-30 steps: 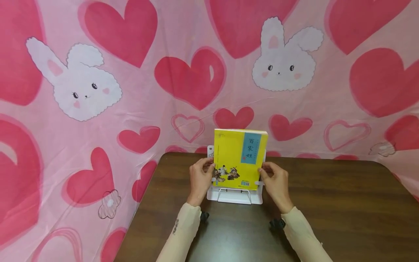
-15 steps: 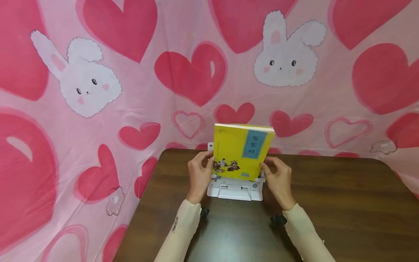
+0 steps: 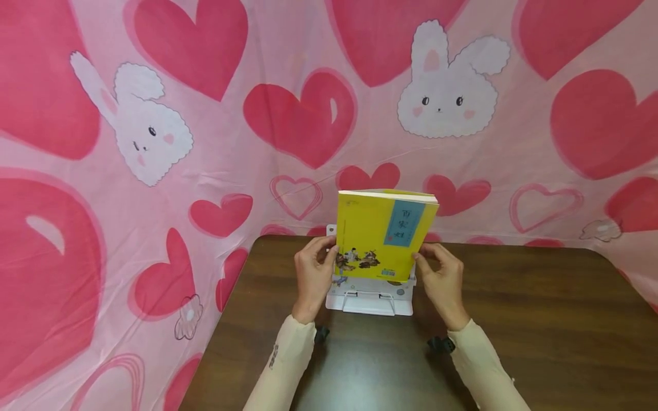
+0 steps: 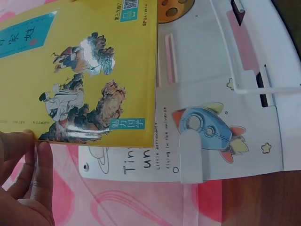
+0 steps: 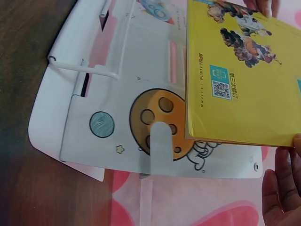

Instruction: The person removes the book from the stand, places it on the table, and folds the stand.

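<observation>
A yellow book (image 3: 367, 240) with a blue title panel is held upright between both hands, its right side swung toward the person. The left hand (image 3: 313, 277) pinches its left edge, thumb in front and fingers behind. At the opposite edge, the right hand (image 3: 442, 279) grips the book the same way. Behind and below stands a white book stand (image 3: 370, 302) with a wire page holder, printed with a blue rocket (image 4: 204, 129) and an orange planet (image 5: 157, 122). In both wrist views the book's lower edge is apart from the stand's ledge.
The stand sits on a dark brown wooden table (image 3: 534, 308). A pink cloth (image 3: 298, 45) with hearts and rabbits hangs behind and to the left of it. Small white clips (image 4: 190, 157) project from the stand's sides.
Both hands have lifted the book off the stand's lower part and turned its right side forward. The right hand has shifted slightly right. The stand stays on the table.
</observation>
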Available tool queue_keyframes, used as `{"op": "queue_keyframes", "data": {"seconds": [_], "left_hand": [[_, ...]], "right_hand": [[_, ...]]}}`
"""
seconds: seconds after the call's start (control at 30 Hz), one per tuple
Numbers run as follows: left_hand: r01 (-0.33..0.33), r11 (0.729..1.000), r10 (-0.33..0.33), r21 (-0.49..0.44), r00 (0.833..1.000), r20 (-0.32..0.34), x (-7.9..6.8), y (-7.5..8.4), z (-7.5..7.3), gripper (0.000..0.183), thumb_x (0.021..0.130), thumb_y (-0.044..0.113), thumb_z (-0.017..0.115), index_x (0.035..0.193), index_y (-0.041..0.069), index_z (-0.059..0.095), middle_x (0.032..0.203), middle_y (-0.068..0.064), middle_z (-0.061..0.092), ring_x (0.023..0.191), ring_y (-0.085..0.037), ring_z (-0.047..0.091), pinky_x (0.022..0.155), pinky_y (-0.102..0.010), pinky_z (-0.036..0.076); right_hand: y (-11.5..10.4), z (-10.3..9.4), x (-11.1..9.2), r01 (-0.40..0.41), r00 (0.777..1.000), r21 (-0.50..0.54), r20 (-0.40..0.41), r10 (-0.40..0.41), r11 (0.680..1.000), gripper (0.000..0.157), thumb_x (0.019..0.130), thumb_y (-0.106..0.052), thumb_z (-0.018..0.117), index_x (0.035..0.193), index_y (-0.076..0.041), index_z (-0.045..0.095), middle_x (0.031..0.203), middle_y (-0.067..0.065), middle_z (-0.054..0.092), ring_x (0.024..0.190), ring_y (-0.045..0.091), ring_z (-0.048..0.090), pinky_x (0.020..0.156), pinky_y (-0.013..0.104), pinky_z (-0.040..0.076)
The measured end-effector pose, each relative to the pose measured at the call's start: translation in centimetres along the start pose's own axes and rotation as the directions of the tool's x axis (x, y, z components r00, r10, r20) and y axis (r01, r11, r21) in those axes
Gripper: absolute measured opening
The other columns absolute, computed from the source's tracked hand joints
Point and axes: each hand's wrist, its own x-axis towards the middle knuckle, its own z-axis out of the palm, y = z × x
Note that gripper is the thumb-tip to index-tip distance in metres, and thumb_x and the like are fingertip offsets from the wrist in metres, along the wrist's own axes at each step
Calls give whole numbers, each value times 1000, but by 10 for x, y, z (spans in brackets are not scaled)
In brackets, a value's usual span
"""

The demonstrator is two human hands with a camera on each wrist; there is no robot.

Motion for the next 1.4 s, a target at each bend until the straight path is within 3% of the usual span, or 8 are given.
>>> {"op": "queue_keyframes", "data": {"seconds": [0.43,0.6,0.73,0.9,1.03,1.2,1.4], "left_hand": [[32,999,-31,-11,997,77,0,10,0,19,90,-1,77,109,-2,79,102,-16,79,91,-28,76,78,-39,65],[56,998,-52,-23,990,128,1,14,3,20,89,1,79,110,1,79,103,-14,79,91,-27,77,80,-33,65],[82,996,-76,-32,985,156,-1,15,5,21,90,2,78,111,2,80,105,-13,80,93,-28,78,81,-34,65],[132,990,-121,-53,978,171,-7,17,8,20,90,1,78,110,2,80,104,-15,80,93,-29,77,81,-36,65],[181,982,-167,-62,968,189,-11,19,11,20,90,2,79,110,1,80,103,-16,80,92,-28,77,81,-33,65],[238,969,-219,-62,950,222,-14,20,17,20,91,4,79,110,2,80,103,-14,80,93,-25,77,83,-30,64],[269,962,-246,-53,934,260,-18,22,24,20,91,9,80,110,6,80,104,-12,81,91,-24,77,85,-35,64]], "right_hand": [[-2,-21,3,-87,993,24,83,85,996,13,91,0,76,104,1,76,91,14,74,83,-1,61,85,10,51],[1,-31,3,-125,987,34,101,121,992,12,92,0,75,104,2,76,87,-3,72,80,3,61,82,12,51],[1,-37,1,-143,983,25,116,139,989,11,93,-2,75,103,1,75,86,-12,69,80,4,61,82,10,50],[0,-47,-2,-196,966,-8,171,194,981,14,95,-6,74,107,0,74,91,-5,71,82,5,61,81,10,51],[-1,-55,-2,-253,947,24,211,242,967,18,97,-8,73,110,3,73,93,0,73,80,7,62,78,12,54],[1,-65,0,-266,939,19,231,255,964,18,97,-8,72,110,5,72,91,-4,73,79,7,61,75,13,53],[8,-75,-2,-278,935,-24,225,276,960,17,97,-7,72,110,4,72,90,-11,71,78,6,61,74,12,53]]}}
